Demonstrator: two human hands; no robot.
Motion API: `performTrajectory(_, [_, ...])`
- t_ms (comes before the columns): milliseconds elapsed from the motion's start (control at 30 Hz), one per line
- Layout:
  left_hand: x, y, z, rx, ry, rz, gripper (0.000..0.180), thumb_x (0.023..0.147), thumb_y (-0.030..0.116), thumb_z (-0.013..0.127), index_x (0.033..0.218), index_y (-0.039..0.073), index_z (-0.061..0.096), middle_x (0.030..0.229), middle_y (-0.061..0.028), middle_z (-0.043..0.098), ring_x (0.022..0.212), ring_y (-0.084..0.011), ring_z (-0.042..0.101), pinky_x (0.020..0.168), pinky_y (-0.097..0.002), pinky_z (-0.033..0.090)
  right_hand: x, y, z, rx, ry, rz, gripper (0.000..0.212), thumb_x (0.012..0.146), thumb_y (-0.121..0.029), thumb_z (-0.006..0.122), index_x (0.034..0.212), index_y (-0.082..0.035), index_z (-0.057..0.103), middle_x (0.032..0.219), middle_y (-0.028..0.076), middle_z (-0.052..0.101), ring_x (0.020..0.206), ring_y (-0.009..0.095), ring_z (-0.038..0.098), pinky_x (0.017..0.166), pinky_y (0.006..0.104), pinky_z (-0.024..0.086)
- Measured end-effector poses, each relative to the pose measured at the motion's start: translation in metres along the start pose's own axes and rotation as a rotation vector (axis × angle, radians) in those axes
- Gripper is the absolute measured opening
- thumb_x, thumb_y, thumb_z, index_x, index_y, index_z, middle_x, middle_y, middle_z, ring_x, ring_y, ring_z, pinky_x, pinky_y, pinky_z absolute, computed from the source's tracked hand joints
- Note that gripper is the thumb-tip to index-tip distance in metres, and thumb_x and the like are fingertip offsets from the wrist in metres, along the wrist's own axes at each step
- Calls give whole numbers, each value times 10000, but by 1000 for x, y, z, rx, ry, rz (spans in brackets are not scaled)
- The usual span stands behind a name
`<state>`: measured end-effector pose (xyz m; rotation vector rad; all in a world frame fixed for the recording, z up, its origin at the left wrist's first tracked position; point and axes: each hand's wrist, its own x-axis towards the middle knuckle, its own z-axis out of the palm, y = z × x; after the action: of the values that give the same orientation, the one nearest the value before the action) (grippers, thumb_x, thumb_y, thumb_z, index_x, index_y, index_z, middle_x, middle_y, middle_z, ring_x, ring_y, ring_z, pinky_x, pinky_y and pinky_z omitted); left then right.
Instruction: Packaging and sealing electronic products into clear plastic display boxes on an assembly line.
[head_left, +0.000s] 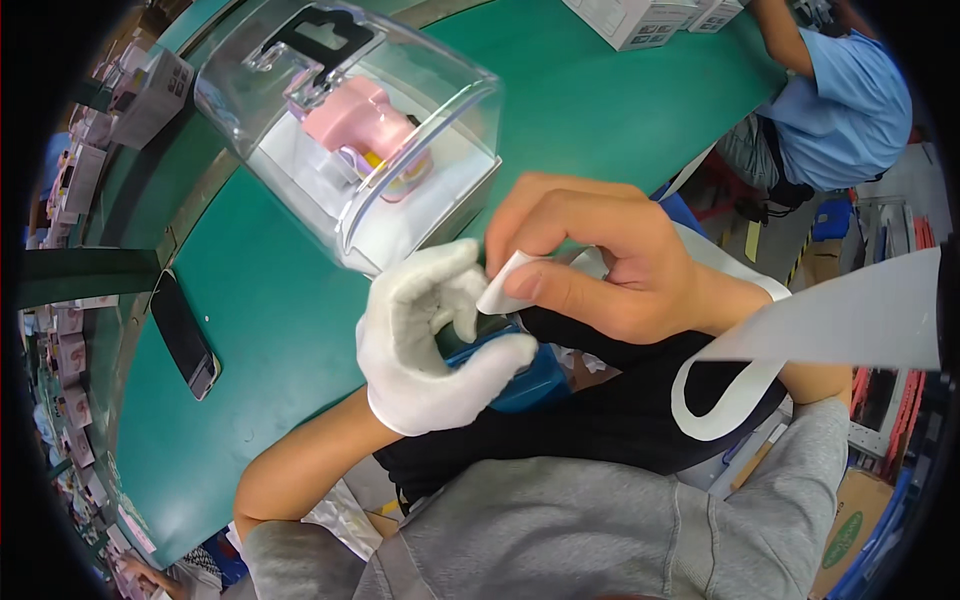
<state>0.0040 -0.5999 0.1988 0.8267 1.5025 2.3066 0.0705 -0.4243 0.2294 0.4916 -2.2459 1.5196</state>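
Observation:
My left hand (425,345), in a white glove, is held open with its fingers curved and its thumb apart, and nothing in it. Close beside it, my bare right hand (600,265) pinches the folded end of a white strip (735,405) between thumb and fingers. The strip runs back past my right wrist, loops over my forearm and widens toward the right edge. Just beyond my hands, a clear plastic case (440,150) with a black part on top stands on the green table (260,330). Inside it sits a pink toy-like piece (360,125) on a white base.
A dark phone (184,335) lies at the table's left. Below my hands, a blue container (535,385) is at my lap. White boxes (635,20) stand on the far side. A co-worker in a blue shirt (845,105) sits at the upper right. Boxed goods (150,95) line the left.

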Motion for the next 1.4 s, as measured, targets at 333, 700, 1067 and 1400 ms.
performTrajectory(333, [-4, -10, -45, 149, -237, -49, 146, 865, -33, 791, 903, -6, 652, 781, -57, 655, 631, -71, 598, 545, -227, 453, 3, -1, 26, 73, 53, 139, 81, 931, -49, 736, 965, 3, 685, 912, 114, 686, 792, 195, 630, 693, 304, 468])
performTrajectory(700, [0, 22, -59, -89, -219, -477, 129, 912, -28, 742, 982, -8, 636, 891, -75, 676, 729, -93, 635, 617, -226, 487, 3, 6, 38, 35, -24, 179, 147, 936, -89, 754, 887, 4, 651, 826, 88, 662, 692, 191, 589, 637, 308, 450])
performTrajectory(1067, [-5, 24, -70, -122, -115, -523, 119, 927, 41, 757, 949, 9, 645, 793, -48, 680, 632, -65, 609, 537, -199, 445, 9, 7, 67, 109, 126, 170, 114, 959, -47, 697, 905, -4, 607, 860, 94, 650, 743, 175, 571, 663, 305, 437])
performTrajectory(1400, [-8, 25, -61, -150, -116, -554, 112, 923, 36, 760, 933, 11, 651, 789, -54, 679, 609, -60, 597, 520, -201, 436, 5, 5, 54, 18, 56, 157, 113, 952, -46, 699, 879, -5, 623, 838, 91, 660, 739, 178, 575, 667, 298, 446])
